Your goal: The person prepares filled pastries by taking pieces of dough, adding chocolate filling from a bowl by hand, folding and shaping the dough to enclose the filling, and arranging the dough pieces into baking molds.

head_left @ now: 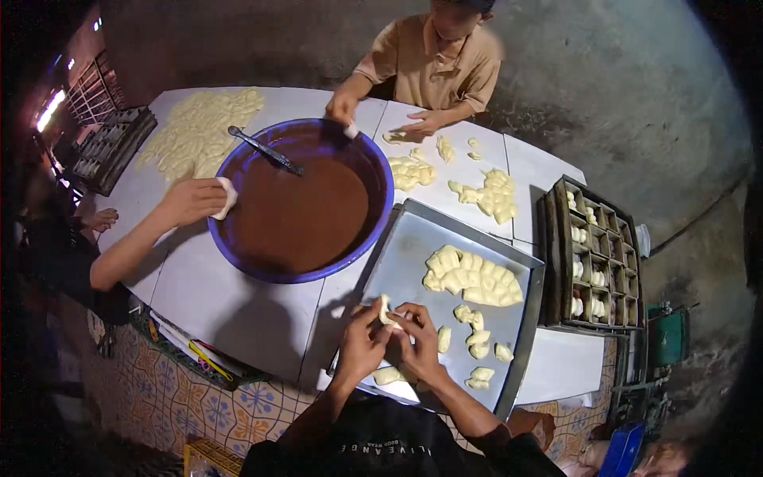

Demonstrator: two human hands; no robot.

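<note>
Above the near left part of a metal tray, my left hand and my right hand come together, fingers closed around a small piece of pale dough. The dough stands partly above my fingertips; the rest is hidden by them. On the tray to the right lie a cluster of dough pieces and several loose ones. Another dough piece sits below my wrists. Left of the tray stands a purple basin with brown filling in it.
A spoon-like metal utensil leans into the basin. Co-workers' hands hold dough at its left and far sides. More dough covers the table's far left. A compartmented mould rack stands right, another far left.
</note>
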